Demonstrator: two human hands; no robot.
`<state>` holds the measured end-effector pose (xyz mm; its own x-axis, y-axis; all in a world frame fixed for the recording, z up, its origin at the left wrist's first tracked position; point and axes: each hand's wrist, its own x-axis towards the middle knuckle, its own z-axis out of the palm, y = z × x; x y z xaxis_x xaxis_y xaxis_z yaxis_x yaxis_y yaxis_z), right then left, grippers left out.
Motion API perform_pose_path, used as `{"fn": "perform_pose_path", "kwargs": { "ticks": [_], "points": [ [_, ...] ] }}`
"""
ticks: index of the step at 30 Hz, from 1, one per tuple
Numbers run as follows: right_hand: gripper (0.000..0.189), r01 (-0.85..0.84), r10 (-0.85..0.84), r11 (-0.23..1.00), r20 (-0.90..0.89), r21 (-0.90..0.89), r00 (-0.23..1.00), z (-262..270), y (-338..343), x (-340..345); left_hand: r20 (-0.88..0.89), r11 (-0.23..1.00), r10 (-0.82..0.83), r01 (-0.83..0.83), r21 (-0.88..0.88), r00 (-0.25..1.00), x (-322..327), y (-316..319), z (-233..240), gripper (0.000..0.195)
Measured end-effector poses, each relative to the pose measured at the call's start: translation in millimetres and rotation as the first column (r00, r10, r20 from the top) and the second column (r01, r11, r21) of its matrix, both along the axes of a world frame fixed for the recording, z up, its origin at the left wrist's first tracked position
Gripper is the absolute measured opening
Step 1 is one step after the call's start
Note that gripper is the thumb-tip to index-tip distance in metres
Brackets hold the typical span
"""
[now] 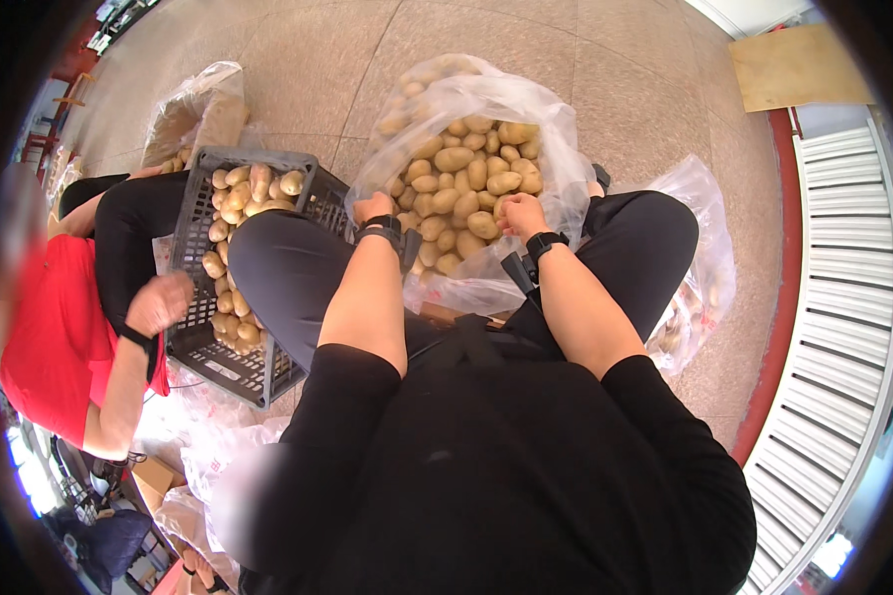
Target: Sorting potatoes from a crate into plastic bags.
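Between my knees stands a large clear plastic bag (547,100), its mouth spread wide over a heap of potatoes (458,182). My left hand (373,209) is at the bag's left rim, fingers curled on the plastic film. Over the right side of the heap, my right hand (522,216) has its fingers bent down against a potato, which they partly cover. Whether that potato is gripped is hard to see. Both wrists carry black straps with dark devices.
Left of my knee, a grey plastic crate (257,158) holds more potatoes (239,197). Beside it sits a person in red, a hand (162,303) over the crate's edge. Another potato bag (703,297) lies right of my leg. A white radiator (841,290) lines the right side.
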<state>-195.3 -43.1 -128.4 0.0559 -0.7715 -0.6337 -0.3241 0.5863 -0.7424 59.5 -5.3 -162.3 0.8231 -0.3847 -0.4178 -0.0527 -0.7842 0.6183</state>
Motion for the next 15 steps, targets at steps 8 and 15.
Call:
{"fn": "perform_pose_path", "kwargs": {
  "ticks": [8, 15],
  "points": [
    [0.01, -0.297, 0.246, 0.948, -0.325, -0.117, 0.913, -30, -5, 15, 0.207, 0.944, -0.226, 0.266, -0.195, 0.952, -12, -27, 69, 0.038],
    [0.023, -0.293, 0.018, 0.894, -0.627, -0.338, 0.779, -24, -13, 14, -0.15, 0.579, -0.583, 0.279, -0.766, 0.798, -32, -18, 162, 0.034]
  ]
}}
